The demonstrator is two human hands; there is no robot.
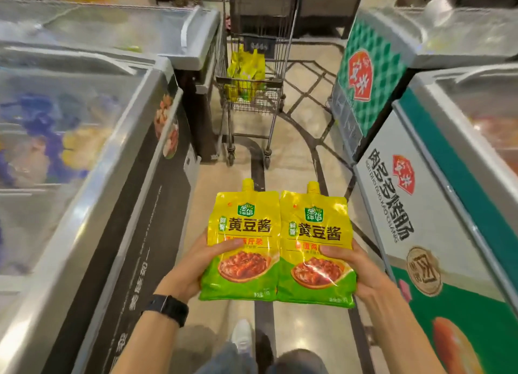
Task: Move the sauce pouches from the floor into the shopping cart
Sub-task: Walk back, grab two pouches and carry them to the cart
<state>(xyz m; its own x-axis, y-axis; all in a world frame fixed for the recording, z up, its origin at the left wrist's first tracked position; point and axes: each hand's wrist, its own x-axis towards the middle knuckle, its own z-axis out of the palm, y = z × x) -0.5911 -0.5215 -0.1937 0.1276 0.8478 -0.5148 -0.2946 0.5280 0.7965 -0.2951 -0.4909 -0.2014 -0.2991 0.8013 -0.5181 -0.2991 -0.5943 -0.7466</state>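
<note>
- Left hand gripping left pouch; right hand gripping right pouch, edges touching.
- Shopping cart standing ahead, holding yellow pouches.

Freezers on the left and freezers on the right wall the aisle. The floor between them lies open up to the cart.

Left hand: closed on pouch edge, thumb on top, watch at wrist. Right hand: likewise. Both forearms extended forward.
</note>
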